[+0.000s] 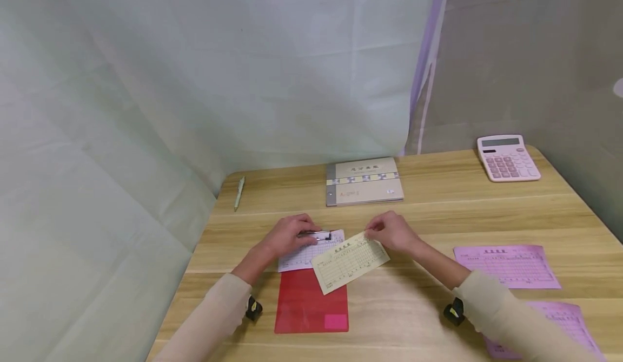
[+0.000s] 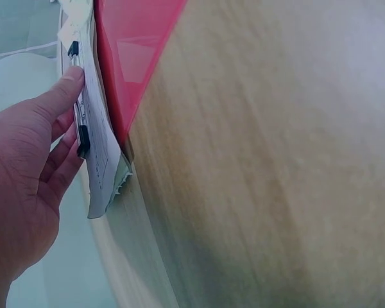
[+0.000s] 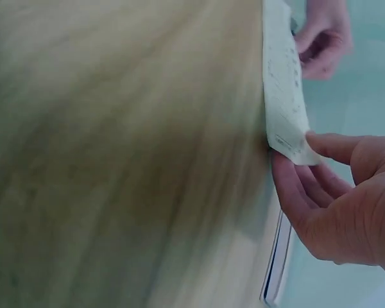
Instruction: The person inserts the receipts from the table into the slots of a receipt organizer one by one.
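Observation:
A red clipboard lies on the wooden table with white printed forms at its top end. My left hand grips the metal clip there; in the left wrist view the thumb lies on the clip and the fingers are behind it. Between thumb and fingers, my right hand pinches the upper right corner of a pale yellow form. That form is tilted and overlaps the white forms and part of the red board. In the right wrist view the yellow form is seen nearly edge-on.
Behind the hands lies a beige-covered booklet. A pen is at the back left, a pink calculator at the back right. Two pink forms, one farther back, lie to the right, the nearer partly under my right sleeve.

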The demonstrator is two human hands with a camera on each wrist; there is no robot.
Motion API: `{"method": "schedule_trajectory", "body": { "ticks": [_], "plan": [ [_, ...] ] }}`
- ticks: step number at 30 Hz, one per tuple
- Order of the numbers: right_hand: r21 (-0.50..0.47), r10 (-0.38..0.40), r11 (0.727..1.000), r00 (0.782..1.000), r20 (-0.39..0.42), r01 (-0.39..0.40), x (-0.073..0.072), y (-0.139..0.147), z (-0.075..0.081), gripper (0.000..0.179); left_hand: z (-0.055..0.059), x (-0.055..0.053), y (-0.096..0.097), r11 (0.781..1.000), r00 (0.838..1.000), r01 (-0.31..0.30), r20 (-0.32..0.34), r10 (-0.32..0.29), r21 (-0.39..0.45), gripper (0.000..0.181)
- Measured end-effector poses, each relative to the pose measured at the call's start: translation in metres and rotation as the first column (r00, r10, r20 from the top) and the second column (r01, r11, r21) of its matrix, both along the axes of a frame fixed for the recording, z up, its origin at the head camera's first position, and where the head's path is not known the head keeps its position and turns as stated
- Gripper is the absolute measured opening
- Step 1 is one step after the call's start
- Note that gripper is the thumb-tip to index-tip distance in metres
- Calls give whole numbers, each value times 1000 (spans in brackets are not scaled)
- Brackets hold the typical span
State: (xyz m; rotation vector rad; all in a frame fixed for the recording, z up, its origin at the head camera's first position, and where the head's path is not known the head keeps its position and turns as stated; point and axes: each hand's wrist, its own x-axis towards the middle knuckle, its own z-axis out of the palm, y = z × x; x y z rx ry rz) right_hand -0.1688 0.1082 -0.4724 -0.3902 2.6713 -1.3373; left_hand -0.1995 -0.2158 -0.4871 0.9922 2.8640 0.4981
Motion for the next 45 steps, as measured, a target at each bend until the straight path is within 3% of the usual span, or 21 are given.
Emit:
{"method": "schedule_trajectory", "body": {
  "ticks": [5,8,11,15,24,27,32,38,45],
  "plan": [
    [65,11,998,990,-144,-2,3,-7,-4,6,-1,0,0,1000,1000,1,-8,-1,2,34],
    [76,16,997,983,-184,-2,2,-11,-3,6,-2,0,0,1000,1000,0,-8,0,-3,34],
    [27,17,1000,991,-135,-13,1,-17,0,5,-2,-1,0,1000,1000,-5,-1,5,-10,34],
    [-90,11,996,1000,19,-10,0,-29,4,4,-1,-1,0,1000,1000,-5,5,5,-17,34],
    [-216,-21,974,971,237,74,-4,-54,1,7,0,-4,-1,999,998,46,-34,-47,-21,30],
    [-234,-19,969,964,265,84,-5,-59,-2,7,1,-4,-1,997,997,59,-52,-61,-40,30],
    [-232,-10,970,971,238,67,-7,-65,-7,4,5,-3,3,987,986,104,-119,-118,-124,29],
    [-150,9,988,986,168,17,-9,-68,-10,7,11,2,9,957,958,149,-202,-202,-250,31],
    [-27,29,999,997,73,-27,-9,-70,-12,13,12,8,10,954,949,134,-241,-201,-267,27]
  ]
}}
